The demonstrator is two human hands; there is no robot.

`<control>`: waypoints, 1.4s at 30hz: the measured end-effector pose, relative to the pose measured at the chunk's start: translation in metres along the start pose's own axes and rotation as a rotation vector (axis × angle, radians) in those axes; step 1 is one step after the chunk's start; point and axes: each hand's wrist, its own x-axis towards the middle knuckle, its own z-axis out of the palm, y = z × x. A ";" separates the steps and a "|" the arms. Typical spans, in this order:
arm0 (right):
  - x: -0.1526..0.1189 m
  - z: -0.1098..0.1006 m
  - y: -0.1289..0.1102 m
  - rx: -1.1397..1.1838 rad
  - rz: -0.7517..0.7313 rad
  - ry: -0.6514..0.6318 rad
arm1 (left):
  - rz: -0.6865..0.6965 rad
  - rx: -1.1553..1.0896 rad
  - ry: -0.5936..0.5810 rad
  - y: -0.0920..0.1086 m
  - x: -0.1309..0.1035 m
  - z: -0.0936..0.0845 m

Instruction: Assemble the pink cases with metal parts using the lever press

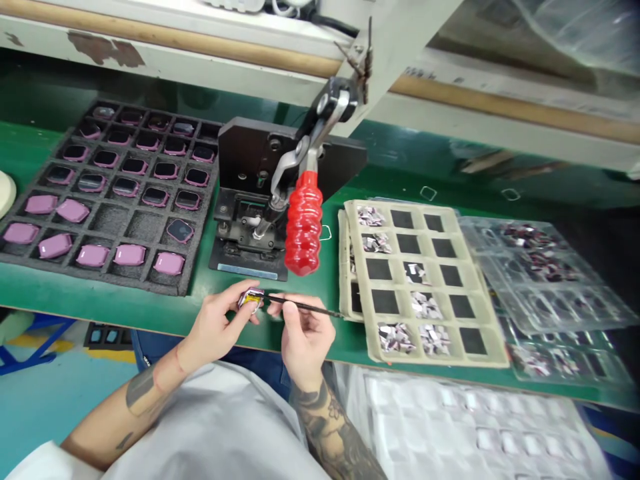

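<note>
Near the table's front edge, my left hand (223,320) grips a small watch case (251,299) between thumb and fingers. A yellow patch shows inside the case, which has a purplish rim. My right hand (304,330) is closed around a thin black tweezers-like tool (310,307), held almost level. Its left end reaches the case; whether the tip touches anything inside is too small to tell. Just behind my hands stands a black clamp fixture (250,227) with a red ribbed handle (303,223).
A grey foam tray (173,280) with several purple watch cases lies at the left. To the right is a cream compartment tray (367,280) of small parts, with clear plastic trays (565,280) beyond. A white tray (425,427) sits at the lower right. A shelf (200,50) overhangs the back.
</note>
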 end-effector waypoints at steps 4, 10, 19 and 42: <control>0.006 -0.005 -0.002 0.185 0.063 -0.151 | -0.020 -0.066 0.012 -0.002 0.000 0.000; 0.003 0.001 0.001 0.172 -0.050 0.069 | -0.079 -0.308 0.160 -0.004 0.004 0.005; 0.004 -0.006 -0.002 0.140 0.008 -0.019 | -0.090 -0.468 0.123 0.000 0.004 -0.001; 0.036 -0.032 -0.063 0.396 0.106 -0.318 | -0.082 -0.513 0.125 -0.008 0.003 -0.008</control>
